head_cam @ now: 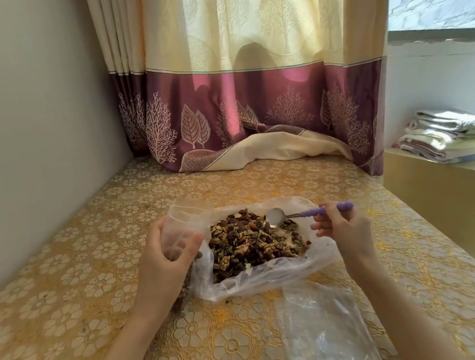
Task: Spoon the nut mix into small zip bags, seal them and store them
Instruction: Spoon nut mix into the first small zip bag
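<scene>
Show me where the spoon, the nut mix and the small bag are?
spoon [275,217]: head view, on its metal bowl.
nut mix [253,244]: head view, middle of the pile.
small bag [181,222]: head view, on its clear wall.

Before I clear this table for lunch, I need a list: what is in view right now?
nut mix: one heap, brown and green, on an open plastic bag in the middle of the table.
large plastic bag: one, clear, spread under the nut mix.
small zip bag: one, clear, held upright left of the heap.
spoon: one, metal bowl, purple handle, empty, over the heap.
spare bags: clear, count unclear, flat on the near table.
table cover: one, yellow floral.
curtain: cream and purple, behind.
folded cloths: one stack, pale, far right.
left hand: grips the small zip bag.
right hand: holds the spoon handle.
</scene>
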`<state>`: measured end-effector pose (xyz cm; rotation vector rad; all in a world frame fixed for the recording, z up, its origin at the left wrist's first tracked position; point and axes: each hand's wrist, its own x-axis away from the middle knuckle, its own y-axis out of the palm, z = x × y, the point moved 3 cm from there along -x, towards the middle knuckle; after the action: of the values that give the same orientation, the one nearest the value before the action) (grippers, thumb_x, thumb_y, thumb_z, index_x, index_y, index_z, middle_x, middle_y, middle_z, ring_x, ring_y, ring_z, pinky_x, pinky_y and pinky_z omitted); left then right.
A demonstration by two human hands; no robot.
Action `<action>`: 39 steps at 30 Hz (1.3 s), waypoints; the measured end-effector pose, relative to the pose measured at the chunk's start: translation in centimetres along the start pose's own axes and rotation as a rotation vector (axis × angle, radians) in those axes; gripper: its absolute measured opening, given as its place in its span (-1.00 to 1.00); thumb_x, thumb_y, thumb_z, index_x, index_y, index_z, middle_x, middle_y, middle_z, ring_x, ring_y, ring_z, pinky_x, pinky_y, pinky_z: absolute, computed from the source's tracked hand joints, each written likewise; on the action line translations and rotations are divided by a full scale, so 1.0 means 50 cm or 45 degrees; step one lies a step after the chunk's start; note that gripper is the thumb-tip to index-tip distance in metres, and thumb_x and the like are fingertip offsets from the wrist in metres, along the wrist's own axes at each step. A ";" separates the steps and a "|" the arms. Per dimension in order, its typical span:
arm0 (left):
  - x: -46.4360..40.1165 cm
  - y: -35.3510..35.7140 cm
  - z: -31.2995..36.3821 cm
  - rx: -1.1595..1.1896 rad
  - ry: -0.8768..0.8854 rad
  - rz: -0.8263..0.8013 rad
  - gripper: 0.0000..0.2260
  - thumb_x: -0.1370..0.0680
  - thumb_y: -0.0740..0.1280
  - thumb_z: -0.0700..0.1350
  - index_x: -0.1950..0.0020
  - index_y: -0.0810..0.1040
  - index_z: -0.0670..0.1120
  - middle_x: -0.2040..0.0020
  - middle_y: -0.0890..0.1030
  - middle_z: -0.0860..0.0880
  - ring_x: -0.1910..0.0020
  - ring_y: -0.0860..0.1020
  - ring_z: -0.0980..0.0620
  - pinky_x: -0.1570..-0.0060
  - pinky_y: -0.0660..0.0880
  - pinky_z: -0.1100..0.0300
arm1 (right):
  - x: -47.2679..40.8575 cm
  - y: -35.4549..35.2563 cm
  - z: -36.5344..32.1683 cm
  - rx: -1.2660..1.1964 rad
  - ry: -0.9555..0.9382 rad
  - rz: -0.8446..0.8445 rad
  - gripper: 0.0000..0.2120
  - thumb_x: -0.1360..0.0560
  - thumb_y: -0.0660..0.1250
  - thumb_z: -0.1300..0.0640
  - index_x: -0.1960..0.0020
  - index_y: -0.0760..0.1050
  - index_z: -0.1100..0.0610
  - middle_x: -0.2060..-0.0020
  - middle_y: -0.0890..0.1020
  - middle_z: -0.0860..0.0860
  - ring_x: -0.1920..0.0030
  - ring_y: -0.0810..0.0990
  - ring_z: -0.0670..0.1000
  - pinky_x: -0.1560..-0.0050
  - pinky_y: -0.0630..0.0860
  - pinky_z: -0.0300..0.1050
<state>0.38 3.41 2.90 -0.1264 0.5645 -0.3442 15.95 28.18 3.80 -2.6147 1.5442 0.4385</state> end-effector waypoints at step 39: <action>0.006 0.005 0.007 -0.036 -0.008 -0.041 -0.53 -0.35 0.37 0.16 -0.20 0.35 0.10 0.13 0.51 0.44 0.17 0.55 0.31 0.27 0.49 0.29 | 0.018 0.046 -0.103 -0.291 -0.069 -0.067 -0.64 -0.63 0.14 0.17 0.26 0.50 0.29 0.27 0.67 0.26 0.47 0.51 0.00 0.51 0.42 -0.26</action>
<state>0.85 3.54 3.00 -0.1642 0.5617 -0.3670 15.40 25.23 8.66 -2.7753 1.4857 0.7142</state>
